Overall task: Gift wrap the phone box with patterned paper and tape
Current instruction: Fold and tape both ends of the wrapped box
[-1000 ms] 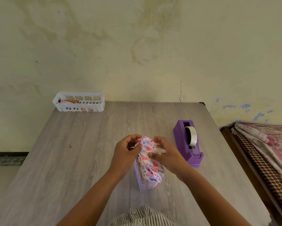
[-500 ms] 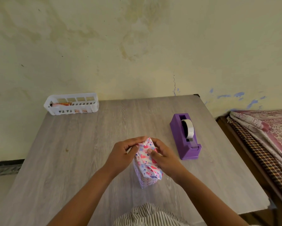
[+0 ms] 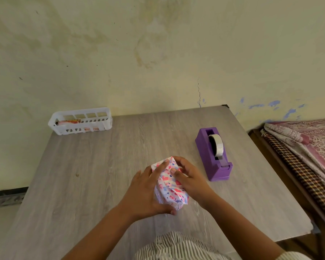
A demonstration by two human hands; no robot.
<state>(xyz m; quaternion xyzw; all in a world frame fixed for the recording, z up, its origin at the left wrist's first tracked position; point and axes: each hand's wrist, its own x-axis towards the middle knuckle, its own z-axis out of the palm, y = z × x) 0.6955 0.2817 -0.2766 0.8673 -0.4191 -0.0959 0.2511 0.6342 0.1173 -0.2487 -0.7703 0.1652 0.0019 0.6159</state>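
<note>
Hands [image 3: 146, 192] [image 3: 189, 178] clasp the wrapped box [image 3: 170, 186] upright.

no legible text, labels or numbers
</note>
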